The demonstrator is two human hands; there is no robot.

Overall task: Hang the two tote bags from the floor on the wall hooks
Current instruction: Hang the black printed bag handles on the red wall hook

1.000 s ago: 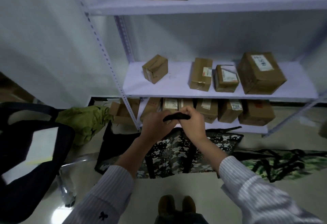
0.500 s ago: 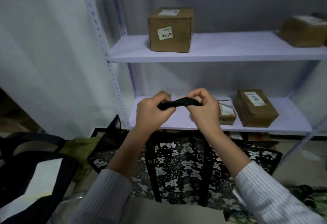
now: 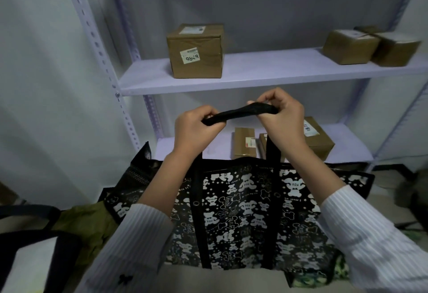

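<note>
The black handle (image 3: 240,113) of the bear-print tote bag (image 3: 243,209) is gripped at both ends: the fingers of the left hand (image 3: 196,128) are curled round one end, and those of the right hand (image 3: 282,119) are pinched on the other. The bag is held hanging at 6 o'clock from the hands, before the shelf (image 3: 266,70). A box marked 9849 (image 3: 195,52) is seen at 12 o'clock.

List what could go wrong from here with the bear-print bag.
1. The right hand only pinches the black handle that the left hand grips; the tote bag might slip.
2. The bag hangs close before the lower shelf; swinging it could snag an edge or nudge the boxes.
3. No wall hook is in view.
</note>
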